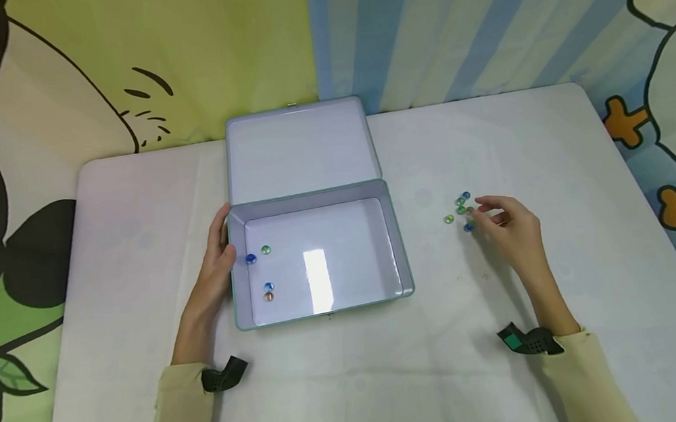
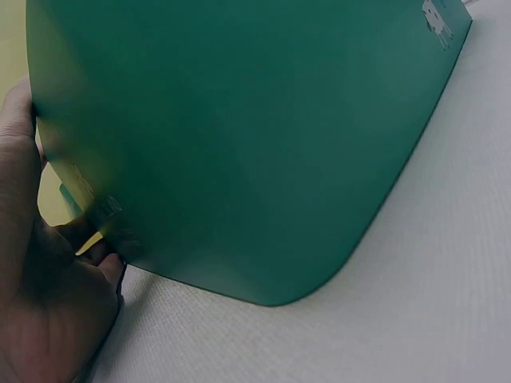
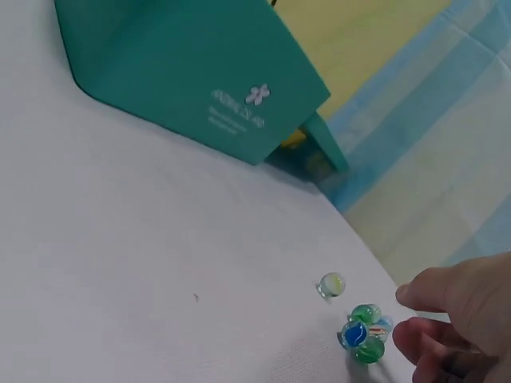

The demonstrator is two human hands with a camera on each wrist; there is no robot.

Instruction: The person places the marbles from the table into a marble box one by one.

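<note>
An open tin box [image 1: 323,313] stands on the table, pale inside and green outside. My left hand [image 1: 212,271] rests against its left wall, thumb at the rim; in the left wrist view its fingers [image 2: 108,267] touch the green side low down. Inside, toward the left, lie a green marble [image 1: 266,250], a dark blue marble [image 1: 251,259], a light blue marble [image 1: 268,287] and an orange marble [image 1: 269,297]. My right hand [image 1: 511,228] is beside a cluster of glass marbles [image 3: 369,351] on the table, thumb and forefinger apart, fingertips close to an orange-streaked marble [image 1: 470,211].
The box's lid [image 1: 301,150] lies folded back behind it. A yellowish-green marble [image 1: 449,218] sits slightly left of the cluster, and a blue marble [image 1: 469,227] is on its near side. Printed curtains [image 1: 419,33] hang along the table's [image 1: 362,399] back edge.
</note>
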